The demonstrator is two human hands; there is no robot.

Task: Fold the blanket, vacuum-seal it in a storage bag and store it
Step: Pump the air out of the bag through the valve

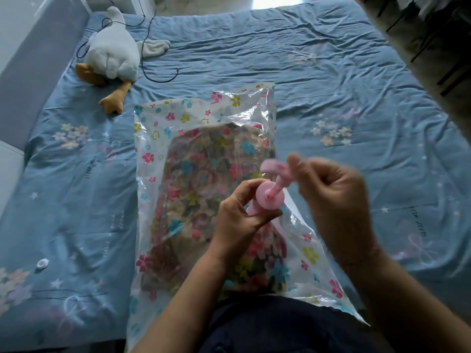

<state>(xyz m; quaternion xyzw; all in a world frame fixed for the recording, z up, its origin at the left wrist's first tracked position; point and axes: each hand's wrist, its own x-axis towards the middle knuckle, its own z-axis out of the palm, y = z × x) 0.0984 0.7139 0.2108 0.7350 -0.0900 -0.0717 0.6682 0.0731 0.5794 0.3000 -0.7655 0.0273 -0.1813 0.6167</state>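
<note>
On the blue bedsheet the flower-printed storage bag lies flat with the folded blanket inside. Its long axis runs from the person's lap straight away across the bed, and the far end is empty and crumpled. Above the bag's near right part, the left hand has its fingers wrapped round the barrel of a pink hand pump, whose rod slants up and to the right. There the blurred right hand curls its fingers about the handle.
</note>
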